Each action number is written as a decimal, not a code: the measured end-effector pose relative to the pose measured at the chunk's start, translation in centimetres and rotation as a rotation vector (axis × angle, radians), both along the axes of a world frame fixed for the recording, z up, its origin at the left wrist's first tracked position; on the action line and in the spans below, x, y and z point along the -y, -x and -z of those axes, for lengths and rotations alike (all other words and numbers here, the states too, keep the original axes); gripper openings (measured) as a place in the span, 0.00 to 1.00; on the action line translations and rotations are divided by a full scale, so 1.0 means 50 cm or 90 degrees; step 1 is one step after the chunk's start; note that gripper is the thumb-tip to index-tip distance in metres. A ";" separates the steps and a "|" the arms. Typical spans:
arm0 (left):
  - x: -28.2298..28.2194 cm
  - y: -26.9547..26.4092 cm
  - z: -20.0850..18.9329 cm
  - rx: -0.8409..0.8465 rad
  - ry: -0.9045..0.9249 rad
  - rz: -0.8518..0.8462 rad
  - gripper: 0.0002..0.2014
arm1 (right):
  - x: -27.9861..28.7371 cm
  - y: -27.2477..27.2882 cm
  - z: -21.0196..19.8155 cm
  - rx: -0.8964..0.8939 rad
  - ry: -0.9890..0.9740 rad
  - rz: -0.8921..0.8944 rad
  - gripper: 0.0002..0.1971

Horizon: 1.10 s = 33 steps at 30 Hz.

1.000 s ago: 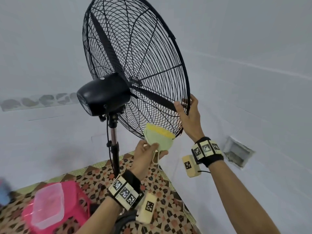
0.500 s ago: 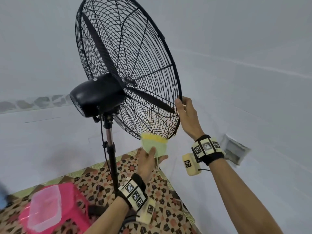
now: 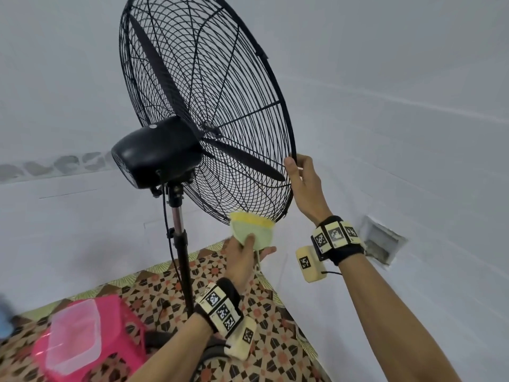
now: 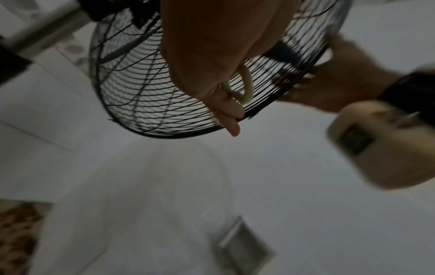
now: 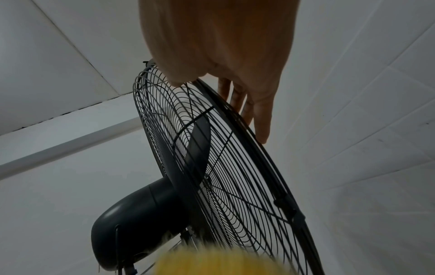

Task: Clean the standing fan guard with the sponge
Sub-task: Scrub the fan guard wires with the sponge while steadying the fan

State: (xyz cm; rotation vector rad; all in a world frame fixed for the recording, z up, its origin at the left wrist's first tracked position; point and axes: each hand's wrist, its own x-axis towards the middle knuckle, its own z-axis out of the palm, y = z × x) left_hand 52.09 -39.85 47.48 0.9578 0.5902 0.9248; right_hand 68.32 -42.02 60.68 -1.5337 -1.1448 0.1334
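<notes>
Comparing with a second ago, we see the sponge (image 3: 252, 229) has slid lower along the fan guard (image 3: 209, 111), from the mesh just above the bottom rim to the rim itself, and our right hand (image 3: 305, 188) has shifted a little higher up the guard's edge. Our left hand (image 3: 242, 257) pinches the sponge between thumb and curled fingers, its yellow face pressed up against the guard's lowest wires; a pale loop (image 4: 244, 87) hangs from that grip. Our right hand clasps the black rim above and to the right of the sponge, thumb on the near side, fingers (image 5: 259, 119) lying along the far side. No brand or writing is readable; the wristbands (image 3: 334, 235) carry only black-and-white square markers. Below the left wrist sits a pink stool (image 3: 129, 326) holding a clear plastic lid (image 3: 74, 334).
</notes>
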 end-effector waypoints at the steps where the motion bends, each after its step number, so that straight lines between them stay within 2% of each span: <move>1: 0.006 -0.001 -0.019 0.019 -0.023 0.014 0.17 | -0.001 -0.001 0.000 -0.001 0.001 -0.001 0.22; 3: 0.020 0.001 -0.065 0.068 -0.058 0.034 0.15 | -0.004 -0.001 0.000 0.001 -0.003 0.002 0.22; 5: 0.018 -0.003 -0.080 0.093 -0.060 0.030 0.14 | -0.005 0.001 0.000 -0.001 -0.010 0.006 0.22; 11: 0.014 0.003 -0.020 0.024 0.043 -0.015 0.13 | -0.001 0.005 0.004 -0.012 -0.007 0.001 0.21; 15: 0.049 0.000 -0.101 0.086 -0.071 0.023 0.12 | 0.005 0.006 0.000 -0.014 -0.006 -0.003 0.17; 18: 0.047 -0.014 -0.134 0.110 -0.077 0.032 0.12 | 0.008 0.005 -0.010 -0.013 0.006 -0.007 0.17; 22: 0.051 -0.032 -0.076 0.037 -0.066 0.008 0.09 | 0.005 0.003 -0.012 -0.007 0.011 -0.021 0.19; 25: 0.046 -0.040 -0.020 -0.026 0.014 -0.021 0.07 | 0.007 0.004 -0.010 -0.009 0.011 -0.019 0.19; 28: 0.041 -0.036 0.007 -0.023 0.055 -0.039 0.07 | 0.007 0.006 -0.008 -0.002 0.009 -0.018 0.18; 30: 0.052 -0.037 -0.020 0.025 -0.003 -0.020 0.10 | 0.008 0.006 -0.008 0.003 0.007 -0.014 0.17; 33: 0.067 -0.038 -0.111 0.081 -0.079 -0.005 0.14 | 0.005 0.008 -0.008 0.000 -0.005 -0.009 0.18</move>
